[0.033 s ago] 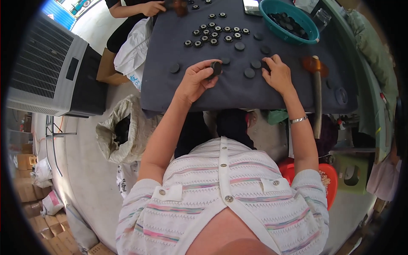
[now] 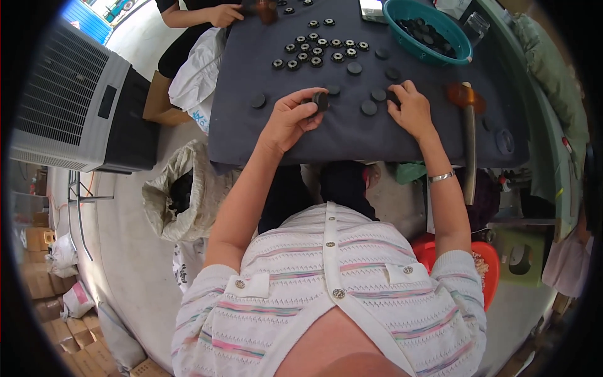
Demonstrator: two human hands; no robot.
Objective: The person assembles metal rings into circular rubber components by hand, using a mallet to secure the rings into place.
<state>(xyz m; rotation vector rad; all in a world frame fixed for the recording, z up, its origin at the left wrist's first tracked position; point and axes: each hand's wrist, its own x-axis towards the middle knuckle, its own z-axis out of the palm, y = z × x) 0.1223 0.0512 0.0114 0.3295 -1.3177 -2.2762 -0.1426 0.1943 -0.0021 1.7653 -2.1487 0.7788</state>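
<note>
Black round disc [image 2: 321, 101], upper middle of frame, sits clamped in the left hand [image 2: 287, 120], presumably near its rim to leave the flat face clear; right hand [image 2: 413, 112] meets a second dark disc [image 2: 392, 98], pinched or merely touched, cannot tell.

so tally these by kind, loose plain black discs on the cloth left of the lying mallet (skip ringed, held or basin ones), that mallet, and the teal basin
Loose plain discs: 7
Mallet: 1
Basin: 1
Total: 9
</note>
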